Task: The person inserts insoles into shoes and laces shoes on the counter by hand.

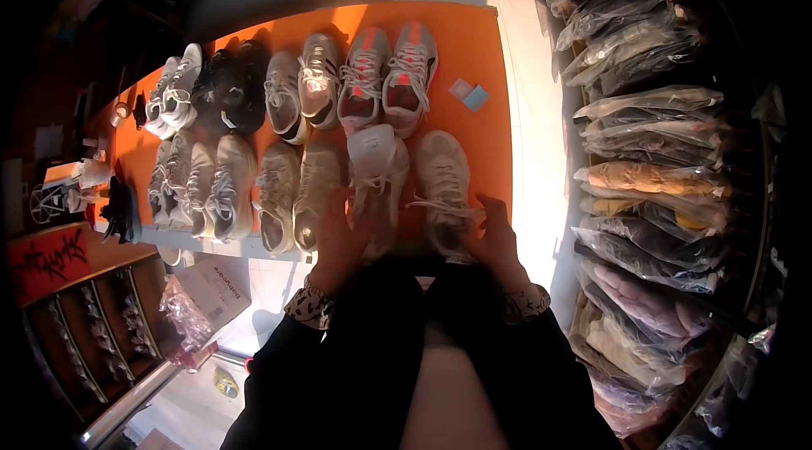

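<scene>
A pale sneaker (378, 196) with a translucent white piece (370, 150) over its top stands on the orange table (486, 124). Close to its right is another light sneaker (443, 171), its laces (448, 208) spread out sideways. My left hand (340, 240) is at the near left side of the first sneaker, fingers apart; whether it touches the shoe is unclear. At the right sneaker's near right side, my right hand (497, 238) has its fingers apart by a lace end. The heels of both shoes are partly shaded.
Several sneakers stand in two rows, including a grey-and-coral pair (410, 69) and a black pair (241, 86). Small cards (469, 93) lie at right. Plastic-wrapped garments (651, 171) hang along the right side. A cardboard box (211, 289) sits below the table's left edge.
</scene>
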Demonstrator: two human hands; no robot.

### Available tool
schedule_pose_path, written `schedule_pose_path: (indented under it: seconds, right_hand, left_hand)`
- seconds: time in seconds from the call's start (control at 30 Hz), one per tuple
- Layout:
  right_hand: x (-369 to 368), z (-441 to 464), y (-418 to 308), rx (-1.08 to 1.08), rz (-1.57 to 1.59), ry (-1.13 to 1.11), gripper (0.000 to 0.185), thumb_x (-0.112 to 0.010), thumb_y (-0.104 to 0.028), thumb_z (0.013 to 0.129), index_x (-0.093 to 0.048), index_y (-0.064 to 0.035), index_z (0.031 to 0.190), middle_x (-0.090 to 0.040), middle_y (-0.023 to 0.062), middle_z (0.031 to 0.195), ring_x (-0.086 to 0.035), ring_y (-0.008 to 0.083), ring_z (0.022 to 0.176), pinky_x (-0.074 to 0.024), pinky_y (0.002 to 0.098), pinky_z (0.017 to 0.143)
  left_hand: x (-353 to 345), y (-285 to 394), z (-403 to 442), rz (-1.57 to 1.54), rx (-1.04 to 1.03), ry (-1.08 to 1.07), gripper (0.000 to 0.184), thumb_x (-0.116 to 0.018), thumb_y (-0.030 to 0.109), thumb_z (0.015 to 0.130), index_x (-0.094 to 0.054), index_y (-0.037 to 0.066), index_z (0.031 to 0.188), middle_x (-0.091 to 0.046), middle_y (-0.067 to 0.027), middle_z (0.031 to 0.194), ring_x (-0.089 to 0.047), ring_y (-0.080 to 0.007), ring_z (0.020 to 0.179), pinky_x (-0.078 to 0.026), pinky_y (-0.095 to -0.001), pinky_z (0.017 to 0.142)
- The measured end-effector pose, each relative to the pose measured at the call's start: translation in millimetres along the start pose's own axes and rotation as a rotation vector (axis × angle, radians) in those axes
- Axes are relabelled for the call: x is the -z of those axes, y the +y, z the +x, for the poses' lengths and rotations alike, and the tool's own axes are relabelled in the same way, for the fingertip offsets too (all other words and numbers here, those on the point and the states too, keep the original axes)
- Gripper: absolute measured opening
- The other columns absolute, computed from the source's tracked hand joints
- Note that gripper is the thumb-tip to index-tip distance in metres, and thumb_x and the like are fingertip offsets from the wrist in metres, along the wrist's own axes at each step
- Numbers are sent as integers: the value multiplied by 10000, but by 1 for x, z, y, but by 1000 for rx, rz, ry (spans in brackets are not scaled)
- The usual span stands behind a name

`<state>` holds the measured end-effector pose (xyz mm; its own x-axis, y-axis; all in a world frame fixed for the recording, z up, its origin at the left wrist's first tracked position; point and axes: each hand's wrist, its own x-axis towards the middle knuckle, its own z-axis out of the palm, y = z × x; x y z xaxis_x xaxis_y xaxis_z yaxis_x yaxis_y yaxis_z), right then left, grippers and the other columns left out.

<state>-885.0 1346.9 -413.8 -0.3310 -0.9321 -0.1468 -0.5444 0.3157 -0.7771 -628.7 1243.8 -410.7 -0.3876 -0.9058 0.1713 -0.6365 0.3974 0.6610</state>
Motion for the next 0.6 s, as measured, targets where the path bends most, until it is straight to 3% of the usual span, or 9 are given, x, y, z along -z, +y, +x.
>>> schedule_pose_path:
  seconds: [0.07,0.1,0.2,0.27,0.37,0.43,0.47,0.53,0.6]
  right_hand:
    - [-25,-2,18,-173,-213,-104,593,-682,-221,789,-449,-86,1317,-550,209,1191,-580,376,1082,-501,421,843]
    - [-36,0,23,-111,-165,-35,529,-653,-185,796,-488,-69,1286,-562,218,1199,-567,405,1087,-476,448,887]
    - [-37,6,26,-104,-165,49,394,-582,-113,802,-539,-26,1185,-593,212,1109,-601,396,970,-501,469,794]
    - [-25,16,28,-107,-181,68,366,-564,-103,808,-556,-34,1167,-611,200,1075,-608,386,963,-502,463,795]
    - [2,32,41,-104,-193,74,339,-542,-110,821,-573,-52,1153,-640,175,1032,-617,369,953,-504,443,802]
    - [14,42,56,-90,-301,-15,399,-557,-120,801,-558,-39,1192,-607,194,1105,-593,376,1002,-492,451,833]
    - [14,43,44,-83,-308,-20,399,-557,-120,801,-558,-39,1192,-607,194,1105,-593,376,1002,-492,451,833]
    - [11,41,-5,71,-792,231,446,-560,-112,782,-546,-25,1219,-535,198,1215,-544,376,1076,-468,458,880]
    - [-5,47,-28,249,-607,266,431,-572,-61,766,-565,-18,1195,-506,183,1233,-521,369,1086,-448,427,888]
  left_hand:
    - [4,-20,-13,8,370,-247,545,-681,187,772,-501,33,1263,-577,-191,1175,-580,-310,1076,-471,-391,903]
    - [5,-27,-16,-231,613,-366,622,-691,237,786,-472,51,1338,-611,-187,1169,-632,-283,995,-500,-370,856]
    - [6,-30,-13,-175,499,-370,695,-734,299,760,-473,71,1362,-645,-164,1124,-652,-266,933,-512,-357,822]
    - [6,-27,-17,-162,527,-386,770,-771,346,717,-470,84,1375,-642,-161,1140,-651,-266,944,-515,-356,816]
    - [-4,-34,-19,-263,355,-271,777,-782,375,696,-489,76,1350,-647,-176,1120,-654,-291,953,-519,-371,806]
    - [-9,-31,-15,-138,163,-139,624,-762,368,714,-553,57,1214,-664,-187,1016,-660,-344,902,-525,-411,757]
    - [-17,-32,-14,-142,170,-130,624,-762,368,714,-553,57,1214,-664,-187,1016,-660,-344,902,-525,-411,757]
    - [-39,-41,-14,9,328,-125,471,-734,360,745,-552,57,1056,-667,-181,910,-651,-391,839,-519,-450,705]
    - [-49,-43,-12,-15,331,-111,444,-721,360,757,-537,60,1028,-662,-180,876,-648,-399,807,-516,-460,690]
